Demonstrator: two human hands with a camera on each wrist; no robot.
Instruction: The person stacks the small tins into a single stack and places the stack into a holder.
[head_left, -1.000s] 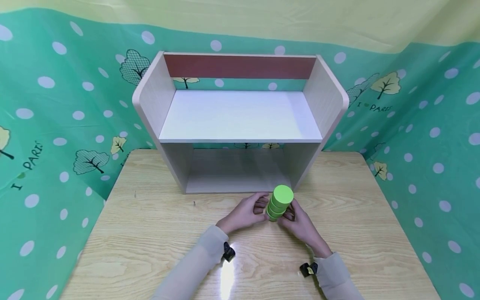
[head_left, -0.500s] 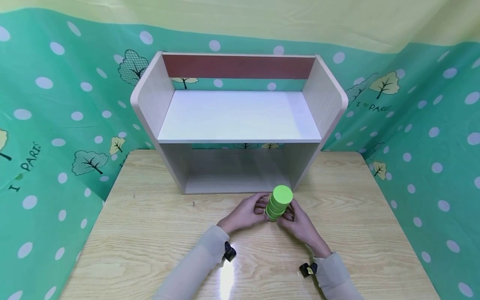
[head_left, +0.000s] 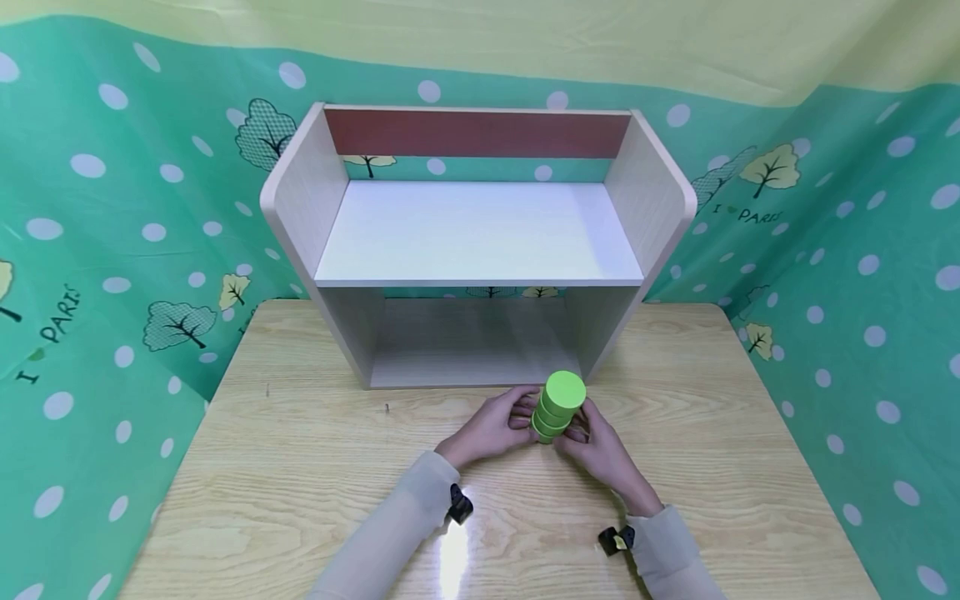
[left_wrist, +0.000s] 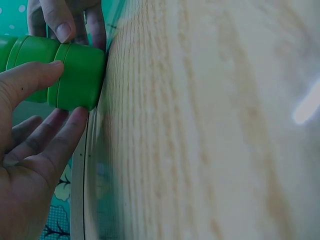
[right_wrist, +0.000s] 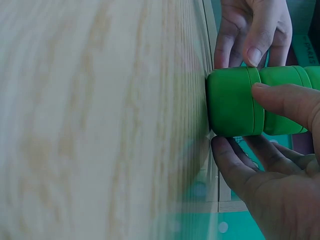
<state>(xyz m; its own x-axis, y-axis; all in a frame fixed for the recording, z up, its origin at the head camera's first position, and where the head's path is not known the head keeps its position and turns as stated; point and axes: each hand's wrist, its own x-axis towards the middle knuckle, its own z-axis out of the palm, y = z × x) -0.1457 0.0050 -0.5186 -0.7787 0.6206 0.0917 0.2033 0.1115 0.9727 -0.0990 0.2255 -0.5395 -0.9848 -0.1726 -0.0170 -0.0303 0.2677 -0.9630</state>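
Note:
A stack of green round lidded containers (head_left: 561, 398) stands upright on the table, just in front of the shelf's right part. My left hand (head_left: 489, 428) holds it from the left, thumb on the near side and fingers reaching round behind. From the right, my right hand (head_left: 602, 454) holds the same stack with thumb and curled fingers. In the left wrist view, the lowest green container (left_wrist: 80, 75) rests on the tabletop, its lid seam showing under the thumb. The right wrist view shows the stack (right_wrist: 232, 102) between both hands, with its upper end cut off by the frame.
A two-tier pale shelf unit (head_left: 480, 283) with a reddish back strip (head_left: 480, 133) stands right behind the hands. Wooden tabletop (head_left: 300, 467) extends around it. Green dotted curtains (head_left: 97, 233) hang at the back and sides.

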